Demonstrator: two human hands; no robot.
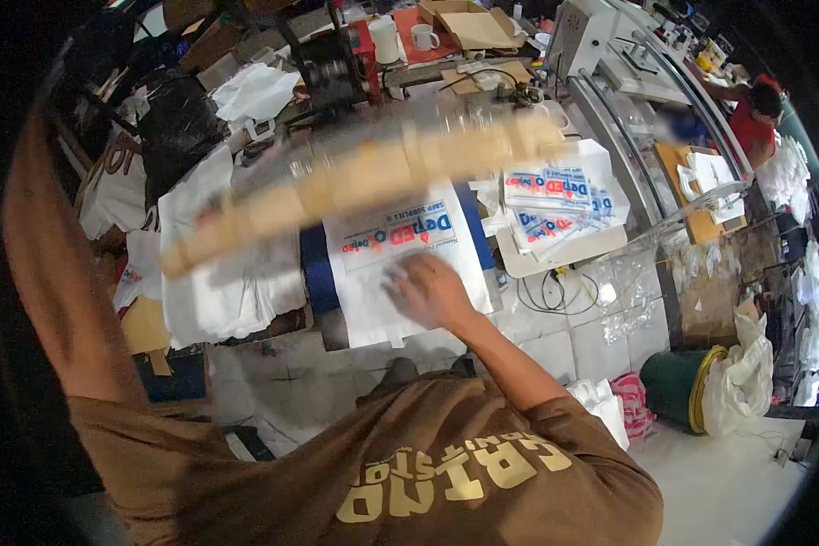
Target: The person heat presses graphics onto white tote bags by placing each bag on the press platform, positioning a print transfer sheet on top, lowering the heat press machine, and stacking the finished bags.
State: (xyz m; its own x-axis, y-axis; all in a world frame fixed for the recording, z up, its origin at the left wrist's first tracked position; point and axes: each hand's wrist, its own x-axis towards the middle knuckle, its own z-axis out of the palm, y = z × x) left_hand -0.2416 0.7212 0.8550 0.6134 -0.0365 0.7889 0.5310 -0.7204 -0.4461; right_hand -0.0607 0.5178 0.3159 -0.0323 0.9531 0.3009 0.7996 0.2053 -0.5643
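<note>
My right hand (428, 289) is over the lower part of a white plastic bag (373, 314) printed in blue and red. Its fingers are smeared by motion, so whether they grip the bag is unclear. The bag lies flat on a blue board (318, 273). Above the bag's top edge, a wooden-framed screen (364, 177) is tilted and blurred. My left arm reaches up along the left edge of the head view, its hand outside the visible picture.
A stack of printed bags (564, 205) sits on a board to the right. Plain white bags (232, 291) lie on the left. Beyond are mugs (424, 37), a cardboard box (473, 25) and a large machine (628, 73). A person in red (753, 132) is at far right, above a green bucket (678, 387).
</note>
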